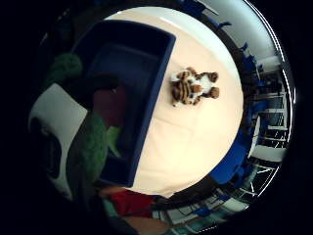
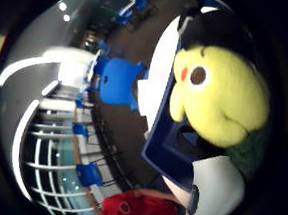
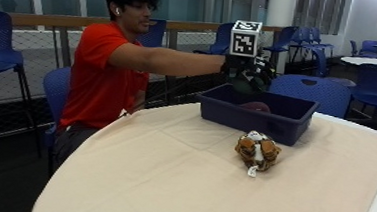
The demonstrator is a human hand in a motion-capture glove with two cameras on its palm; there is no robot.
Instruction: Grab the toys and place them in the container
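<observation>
In the outside view my gloved right hand (image 3: 243, 68) is stretched out over the dark blue container (image 3: 262, 125) and grips a green plush toy (image 3: 248, 84) just above its opening. The thumb side palm view shows that toy's yellow face (image 2: 219, 93) close to the palm, with the container's wall (image 2: 162, 145) below it. Its green body (image 1: 89, 143) hangs over the bin (image 1: 155, 73) in the little finger side view. A dark red toy (image 3: 256, 107) lies inside the container. A striped tiger plush (image 3: 257, 150) lies on the table just in front of the bin.
The round table (image 3: 170, 180) has a cream cloth, and the container stands near its far edge. Blue chairs (image 3: 310, 88) stand behind the table and further back. The person sits at the table's far left side.
</observation>
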